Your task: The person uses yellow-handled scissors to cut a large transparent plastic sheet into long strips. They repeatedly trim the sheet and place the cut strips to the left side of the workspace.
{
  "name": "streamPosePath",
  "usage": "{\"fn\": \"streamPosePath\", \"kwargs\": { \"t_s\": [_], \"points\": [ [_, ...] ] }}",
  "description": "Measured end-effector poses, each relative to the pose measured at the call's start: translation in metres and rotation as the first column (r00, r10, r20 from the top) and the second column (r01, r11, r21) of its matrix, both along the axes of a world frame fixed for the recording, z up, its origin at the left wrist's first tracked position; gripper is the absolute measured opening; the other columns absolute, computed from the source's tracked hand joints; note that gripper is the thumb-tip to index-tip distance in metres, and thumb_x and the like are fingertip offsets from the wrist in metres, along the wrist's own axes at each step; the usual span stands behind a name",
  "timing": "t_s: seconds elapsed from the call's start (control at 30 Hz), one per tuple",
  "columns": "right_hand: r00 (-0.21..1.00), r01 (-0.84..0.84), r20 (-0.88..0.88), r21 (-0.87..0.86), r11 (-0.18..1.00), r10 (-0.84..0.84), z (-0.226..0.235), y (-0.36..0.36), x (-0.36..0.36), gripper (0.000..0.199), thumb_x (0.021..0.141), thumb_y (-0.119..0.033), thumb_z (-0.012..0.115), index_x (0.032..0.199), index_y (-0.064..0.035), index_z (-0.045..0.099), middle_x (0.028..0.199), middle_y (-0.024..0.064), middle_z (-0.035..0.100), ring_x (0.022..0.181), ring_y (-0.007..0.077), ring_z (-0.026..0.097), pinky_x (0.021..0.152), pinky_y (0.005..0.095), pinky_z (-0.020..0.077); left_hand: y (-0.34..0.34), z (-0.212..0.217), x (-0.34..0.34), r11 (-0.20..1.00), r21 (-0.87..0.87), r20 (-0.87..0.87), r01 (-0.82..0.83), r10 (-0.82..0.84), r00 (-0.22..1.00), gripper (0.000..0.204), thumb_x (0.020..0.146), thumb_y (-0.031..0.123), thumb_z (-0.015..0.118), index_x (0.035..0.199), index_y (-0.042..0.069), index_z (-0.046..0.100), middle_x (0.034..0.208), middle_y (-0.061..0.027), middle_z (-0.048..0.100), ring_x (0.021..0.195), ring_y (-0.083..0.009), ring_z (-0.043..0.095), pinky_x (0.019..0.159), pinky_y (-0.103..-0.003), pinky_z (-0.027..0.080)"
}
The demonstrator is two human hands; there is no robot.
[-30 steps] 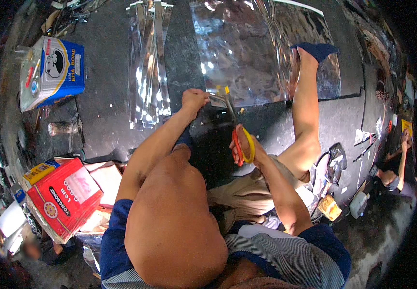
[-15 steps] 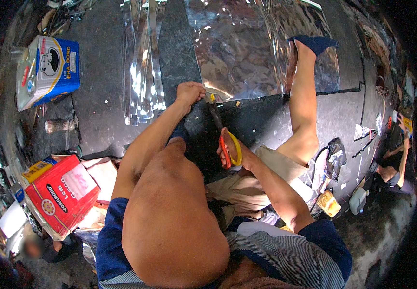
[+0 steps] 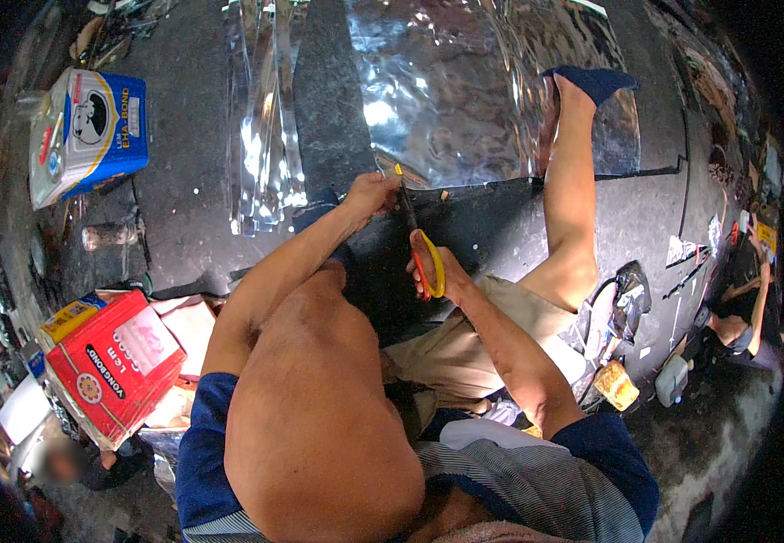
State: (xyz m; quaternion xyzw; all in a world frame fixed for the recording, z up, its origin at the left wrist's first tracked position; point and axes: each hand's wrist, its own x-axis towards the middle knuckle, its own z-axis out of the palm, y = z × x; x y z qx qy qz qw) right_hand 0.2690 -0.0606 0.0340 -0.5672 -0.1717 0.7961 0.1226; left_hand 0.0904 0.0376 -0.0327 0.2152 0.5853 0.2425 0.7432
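A pair of scissors (image 3: 414, 217) with yellow and red handles is gripped in my right hand (image 3: 430, 271), fingers in the loops. Its dark blades point away from me, at the near left corner of a large shiny, see-through plastic sheet (image 3: 446, 118). Beside the blade tips, my left hand (image 3: 372, 195) is closed in a pinch at that corner, where the edge curls up slightly. The fingers partly hide what they pinch. A small yellow piece (image 3: 399, 169) shows by the blade tips. My bare right leg stretches out, its dark-socked foot (image 3: 596, 83) on the sheet's right part.
Narrow shiny strips (image 3: 265, 127) lie left of the sheet on the dark floor mat. A blue and white tin (image 3: 107, 131) and a red box (image 3: 116, 366) stand at left. My raised left knee (image 3: 310, 407) fills the near middle. Another person (image 3: 740, 326) is at far right.
My left hand has shifted slightly right and nearer, closer to the blades. The scissor handles have come closer together, and the reflections on the sheet's near corner have changed.
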Motion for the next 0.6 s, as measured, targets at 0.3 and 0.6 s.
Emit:
{"fn": "streamPosePath", "kwargs": {
  "t_s": [0.3,0.6],
  "points": [
    [0.999,0.023,-0.049,0.003,1.0,-0.023,-0.007,0.001,-0.001,0.038,0.09,-0.037,0.055,0.081,-0.0007,0.058,0.055,0.003,0.052,0.04,0.0154,0.052,0.036,0.0299,0.0461,-0.008,0.015,-0.009,0.995,0.063,0.074,0.079,-0.084,0.994,0.015,0.091,0.019,0.058,0.08,0.008,0.06,0.064,0.0014,0.055,0.05,-0.009,0.047,0.043,-0.024,0.034],
    [1.0,-0.016,0.023,0.073,0.997,0.015,0.008,0.009,-0.009,0.042,0.088,-0.043,0.057,0.077,-0.0022,0.058,0.051,0.0015,0.05,0.037,0.015,0.051,0.034,0.0296,0.0448,-0.012,0.014,-0.006,0.995,0.092,0.079,0.027,-0.034,0.996,0.016,0.09,0.016,0.057,0.076,0.007,0.06,0.061,0.0011,0.054,0.051,-0.0084,0.048,0.045,-0.023,0.036]
  ]
}}
